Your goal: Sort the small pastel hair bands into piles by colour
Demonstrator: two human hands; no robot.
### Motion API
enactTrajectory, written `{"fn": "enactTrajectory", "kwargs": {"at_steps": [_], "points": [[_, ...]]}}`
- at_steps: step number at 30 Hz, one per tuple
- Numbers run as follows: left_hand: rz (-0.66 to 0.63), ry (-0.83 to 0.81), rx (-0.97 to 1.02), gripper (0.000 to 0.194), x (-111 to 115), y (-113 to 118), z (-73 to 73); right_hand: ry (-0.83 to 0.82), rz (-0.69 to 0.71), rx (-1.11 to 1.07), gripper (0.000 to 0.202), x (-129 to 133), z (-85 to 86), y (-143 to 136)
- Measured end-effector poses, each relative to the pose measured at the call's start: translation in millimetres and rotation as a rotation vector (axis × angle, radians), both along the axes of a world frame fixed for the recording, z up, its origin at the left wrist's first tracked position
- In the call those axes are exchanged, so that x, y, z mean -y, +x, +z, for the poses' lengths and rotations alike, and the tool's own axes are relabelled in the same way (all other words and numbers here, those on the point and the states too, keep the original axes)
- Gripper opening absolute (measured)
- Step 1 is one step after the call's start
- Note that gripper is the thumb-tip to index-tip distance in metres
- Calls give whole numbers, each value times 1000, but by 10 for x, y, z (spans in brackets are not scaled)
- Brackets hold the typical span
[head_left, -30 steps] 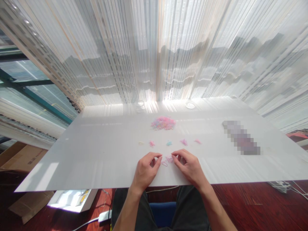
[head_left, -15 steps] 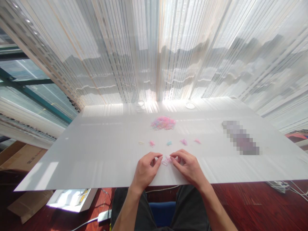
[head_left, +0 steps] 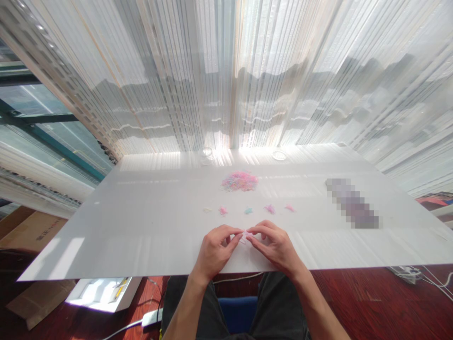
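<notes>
Near the table's front edge, my left hand [head_left: 218, 249] and my right hand [head_left: 275, 245] meet fingertip to fingertip. Small pink bands [head_left: 243, 240] lie at and just below the fingertips; the thumb and forefinger of each hand pinch at them. Which band each hand grips is too small to tell. Beyond the hands runs a row of small heaps: pale yellow [head_left: 207, 210], pink [head_left: 222, 211], teal [head_left: 248, 210], purple [head_left: 269, 208] and light pink [head_left: 289, 208]. A larger mixed pile of coloured bands [head_left: 240, 181] lies behind them.
The white table [head_left: 141, 203] reaches back to sheer curtains [head_left: 219, 85]. A clear container [head_left: 207, 155] and a round clear lid [head_left: 279, 155] stand at its back edge. A pixelated object [head_left: 354, 204] lies at the right. Cardboard [head_left: 31, 226] and a white box [head_left: 104, 293] are at the lower left.
My left hand's fingertips have moved right to the pink bands, and my right hand's have shifted slightly left. The gap between the hands has nearly closed.
</notes>
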State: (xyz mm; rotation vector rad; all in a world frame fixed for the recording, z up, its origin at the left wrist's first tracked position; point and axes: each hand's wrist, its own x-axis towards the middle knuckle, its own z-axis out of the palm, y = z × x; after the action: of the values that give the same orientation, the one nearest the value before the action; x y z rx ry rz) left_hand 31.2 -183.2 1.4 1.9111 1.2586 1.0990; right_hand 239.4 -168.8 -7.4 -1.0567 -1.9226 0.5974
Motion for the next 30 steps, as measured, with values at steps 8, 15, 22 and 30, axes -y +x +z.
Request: {"fn": "enactTrajectory", "kwargs": {"at_steps": [8,15,22,30], "points": [[-9,0,-4,13,7,-10,-32,7,18,-2,10,-10,13,6],[18,-7,9,11,11,-9,-26,-36,8,-10,9,-3,21,13],[31,-11,3,10,10,-6,-29,-59,-1,-5,11,3,35,9],[46,-14,0,9,20,-4,-30,-73,1,3,12,9,76,1]]}}
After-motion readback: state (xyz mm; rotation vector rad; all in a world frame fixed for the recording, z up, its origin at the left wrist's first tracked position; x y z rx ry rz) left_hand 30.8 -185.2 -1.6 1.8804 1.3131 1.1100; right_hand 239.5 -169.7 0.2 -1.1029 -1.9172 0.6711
